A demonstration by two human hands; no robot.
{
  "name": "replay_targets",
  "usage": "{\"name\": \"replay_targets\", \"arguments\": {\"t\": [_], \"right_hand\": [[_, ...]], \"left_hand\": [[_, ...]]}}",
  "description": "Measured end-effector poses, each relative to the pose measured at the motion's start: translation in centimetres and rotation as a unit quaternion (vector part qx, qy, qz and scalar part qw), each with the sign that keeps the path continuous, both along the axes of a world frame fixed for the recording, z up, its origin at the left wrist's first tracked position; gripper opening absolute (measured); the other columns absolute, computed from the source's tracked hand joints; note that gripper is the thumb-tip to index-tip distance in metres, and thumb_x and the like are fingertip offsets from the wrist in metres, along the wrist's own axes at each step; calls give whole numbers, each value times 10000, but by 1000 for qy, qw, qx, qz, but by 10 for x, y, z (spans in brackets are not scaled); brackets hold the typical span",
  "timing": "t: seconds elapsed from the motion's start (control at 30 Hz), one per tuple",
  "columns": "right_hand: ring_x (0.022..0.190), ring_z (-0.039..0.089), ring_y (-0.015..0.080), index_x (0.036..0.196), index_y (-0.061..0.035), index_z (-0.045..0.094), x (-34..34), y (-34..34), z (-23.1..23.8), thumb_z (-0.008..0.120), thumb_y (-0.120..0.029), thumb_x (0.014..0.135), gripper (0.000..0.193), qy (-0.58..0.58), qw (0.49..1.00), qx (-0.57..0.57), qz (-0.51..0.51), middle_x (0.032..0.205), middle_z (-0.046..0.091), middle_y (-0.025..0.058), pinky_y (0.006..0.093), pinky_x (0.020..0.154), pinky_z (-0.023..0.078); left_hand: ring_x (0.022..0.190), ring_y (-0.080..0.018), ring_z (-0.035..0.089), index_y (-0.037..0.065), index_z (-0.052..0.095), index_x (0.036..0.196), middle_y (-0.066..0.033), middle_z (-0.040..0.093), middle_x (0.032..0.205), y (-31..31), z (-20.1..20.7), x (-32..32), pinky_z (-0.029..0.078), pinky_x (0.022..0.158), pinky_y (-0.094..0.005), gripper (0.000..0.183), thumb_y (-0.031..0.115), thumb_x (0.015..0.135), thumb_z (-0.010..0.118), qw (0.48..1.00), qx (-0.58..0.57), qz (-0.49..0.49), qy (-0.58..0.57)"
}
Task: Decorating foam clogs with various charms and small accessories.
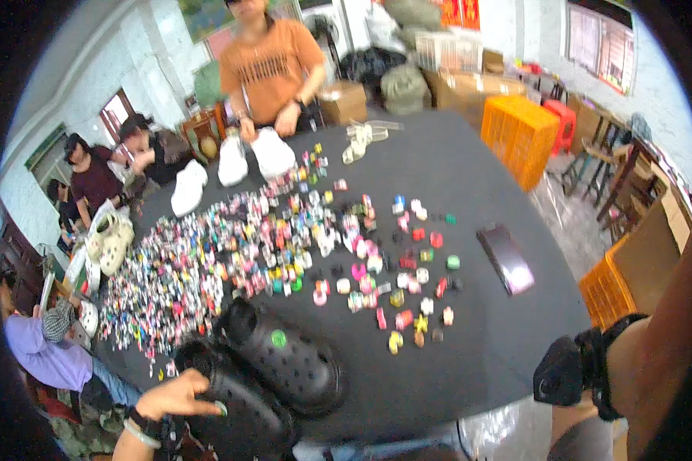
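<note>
Two black clogs [288, 365] lie side by side at the table's near edge, toes toward me. The right one carries a round green charm [279, 338]. My left hand [173, 396] is at the side of the left clog [246, 407], its thumb across the shoe and its other fingers curled; their tips are partly hidden. A small pale spot shows at the thumb tip; I cannot tell whether it is the nail. My right forearm [650, 353], with a black watch [565, 373], is raised at the right edge; its fingers do not show.
A broad heap of small colourful shoe charms [207, 253] covers the left and middle table, with looser charms [419, 323] to its right. A dark phone [505, 259] lies farther right. White shoes [275, 154] stand before a person in orange. Orange crates [519, 138] flank the table; people sit left.
</note>
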State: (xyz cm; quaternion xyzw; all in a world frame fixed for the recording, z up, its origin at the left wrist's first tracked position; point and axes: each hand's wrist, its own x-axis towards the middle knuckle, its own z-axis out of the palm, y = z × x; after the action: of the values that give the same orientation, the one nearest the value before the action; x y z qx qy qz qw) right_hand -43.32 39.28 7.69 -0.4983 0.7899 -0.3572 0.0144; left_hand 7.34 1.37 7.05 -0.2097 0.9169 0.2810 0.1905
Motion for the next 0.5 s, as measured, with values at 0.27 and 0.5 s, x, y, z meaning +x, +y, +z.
{"name": "replay_targets", "arguments": {"t": [0.27,0.5], "right_hand": [[1228,453,308,1347,4,382,-23,2,-6,763,-264,710,789,1,1000,10,-7,1340,450,196,414,965,381],[1223,455,304,1347,7,380,-27,2,-2,767,-281,707,801,7,999,-2,-34,1338,449,198,412,972,374]], "left_hand": [[703,-271,638,20,675,870,-145,665,776,-5,-7,-2,455,627,-342,284,263,750,760,994,76,-16,76],[838,-280,650,21,658,1013,-134,685,955,-9,4,-21,485,780,-332,372,244,738,774,991,95,-88,39]]}}
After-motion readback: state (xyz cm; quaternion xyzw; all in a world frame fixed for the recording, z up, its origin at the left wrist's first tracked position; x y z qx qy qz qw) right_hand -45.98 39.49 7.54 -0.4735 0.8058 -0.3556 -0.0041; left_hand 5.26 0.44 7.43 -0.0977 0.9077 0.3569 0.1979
